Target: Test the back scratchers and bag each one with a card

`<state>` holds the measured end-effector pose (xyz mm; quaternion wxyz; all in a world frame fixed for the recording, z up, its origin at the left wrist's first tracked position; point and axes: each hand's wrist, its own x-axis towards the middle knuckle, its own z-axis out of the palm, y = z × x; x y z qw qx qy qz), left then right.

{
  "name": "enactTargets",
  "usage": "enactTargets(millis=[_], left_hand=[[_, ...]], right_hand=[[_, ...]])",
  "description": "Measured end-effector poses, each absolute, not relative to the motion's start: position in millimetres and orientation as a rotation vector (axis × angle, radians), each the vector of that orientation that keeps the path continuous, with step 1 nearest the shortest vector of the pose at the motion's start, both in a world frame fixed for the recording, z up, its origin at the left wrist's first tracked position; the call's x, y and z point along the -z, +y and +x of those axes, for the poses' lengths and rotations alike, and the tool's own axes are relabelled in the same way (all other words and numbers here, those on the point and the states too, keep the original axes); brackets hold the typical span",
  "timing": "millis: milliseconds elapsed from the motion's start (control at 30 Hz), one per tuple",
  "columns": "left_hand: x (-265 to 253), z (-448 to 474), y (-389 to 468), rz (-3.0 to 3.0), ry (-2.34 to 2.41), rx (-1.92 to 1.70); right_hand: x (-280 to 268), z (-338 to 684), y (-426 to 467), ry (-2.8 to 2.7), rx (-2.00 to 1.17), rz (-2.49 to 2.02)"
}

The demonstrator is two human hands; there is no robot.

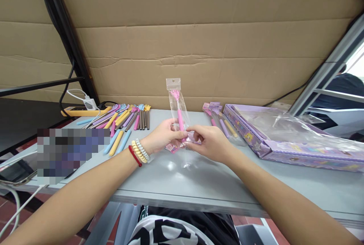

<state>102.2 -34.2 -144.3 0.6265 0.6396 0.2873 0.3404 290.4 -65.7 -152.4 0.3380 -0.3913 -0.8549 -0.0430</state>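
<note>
A pink hand-headed back scratcher [180,118] stands nearly upright inside a clear plastic bag [173,84]. My left hand [162,135] grips it around the handle through the bag. The fingers of my right hand [209,140] are pinched at the lower end of the handle, on crumpled plastic. A small pink printed card [172,147] shows just below my left fingers; part of it is hidden. To the left lie loose back scratchers [125,118] in pink, purple, blue and yellow. Several bagged back scratchers [220,121] with printed tops lie on the right.
A purple printed box [264,150] with clear film over it takes up the table's right side. At the left are a yellow power strip [76,111] with a white plug and a blurred-out item [71,152]. Cardboard [199,44] walls the back of the grey table [182,186].
</note>
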Motion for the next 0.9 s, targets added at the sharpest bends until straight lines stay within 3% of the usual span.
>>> enactTargets(millis=[267,433,633,900], left_hand=[[136,98,-32,1.381,0.711,-0.934],[139,97,-30,1.487,0.712,-0.951],[140,100,-35,1.652,0.667,-0.918],[140,99,-35,1.554,0.600,-0.903]], right_hand=[[141,296,-68,-2.455,0.090,-0.619],[147,292,-67,-2.405,0.199,-0.712],[147,288,-68,-2.315,-0.091,-0.720],[140,284,-71,-2.115,-0.147,-0.882]])
